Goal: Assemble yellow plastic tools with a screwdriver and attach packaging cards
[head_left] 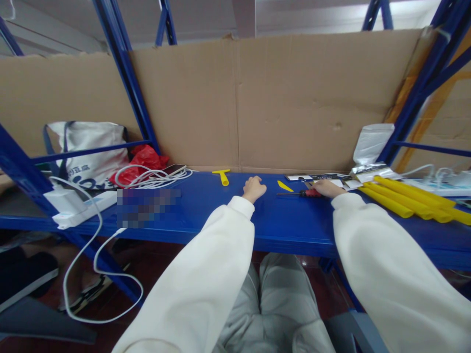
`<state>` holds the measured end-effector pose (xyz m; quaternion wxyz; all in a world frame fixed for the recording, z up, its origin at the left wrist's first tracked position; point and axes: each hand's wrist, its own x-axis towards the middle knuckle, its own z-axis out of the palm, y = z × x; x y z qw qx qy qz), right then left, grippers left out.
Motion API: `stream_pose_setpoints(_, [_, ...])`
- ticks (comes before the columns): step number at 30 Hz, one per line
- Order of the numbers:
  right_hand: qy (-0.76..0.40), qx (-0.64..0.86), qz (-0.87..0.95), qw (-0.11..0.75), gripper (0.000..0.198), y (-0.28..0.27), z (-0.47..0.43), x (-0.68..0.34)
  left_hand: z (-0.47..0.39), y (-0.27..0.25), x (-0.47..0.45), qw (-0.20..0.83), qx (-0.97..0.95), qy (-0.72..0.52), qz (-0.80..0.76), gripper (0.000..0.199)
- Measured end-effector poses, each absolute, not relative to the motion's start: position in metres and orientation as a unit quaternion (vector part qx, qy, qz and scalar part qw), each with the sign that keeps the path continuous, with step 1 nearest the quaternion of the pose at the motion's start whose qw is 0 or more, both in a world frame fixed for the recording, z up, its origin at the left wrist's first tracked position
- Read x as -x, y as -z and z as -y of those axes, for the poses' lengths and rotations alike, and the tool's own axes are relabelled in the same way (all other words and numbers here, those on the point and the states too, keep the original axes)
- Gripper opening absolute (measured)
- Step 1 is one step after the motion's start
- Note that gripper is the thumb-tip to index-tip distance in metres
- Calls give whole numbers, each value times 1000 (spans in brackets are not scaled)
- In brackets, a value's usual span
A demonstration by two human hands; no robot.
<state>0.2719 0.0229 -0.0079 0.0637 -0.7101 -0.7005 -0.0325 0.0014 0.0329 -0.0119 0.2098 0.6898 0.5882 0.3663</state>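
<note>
My left hand [253,189] rests on the blue tabletop with its fingers curled in; whatever they may hold is hidden. To its left lies a yellow T-shaped piece [222,177]. Farther right, my right hand [327,188] is closed at the handle end of a red and black screwdriver [310,193], whose thin shaft points left along the table. A small flat yellow piece [284,186] lies between my hands, just behind the shaft. Small dark and white items [316,177] lie behind my right hand, partly covered by it.
Several yellow tubes [415,198] and silver foil packaging [371,147] are at the right. On the left are coiled white cables [154,179], a power strip [86,211], a red bag [147,158] and a white tote [88,152]. Cardboard [279,103] walls the back between blue posts.
</note>
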Motion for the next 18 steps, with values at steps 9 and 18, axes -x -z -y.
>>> stream_pose_setpoints(9, [-3,746,662,70,34,6,-21,-269,-39,16,-2,205,-690,-377,-583,38])
stream_pose_setpoints(18, [32,682,731,-8,19,2,-19,-264,-39,16,1,153,-709,-357,-589,37])
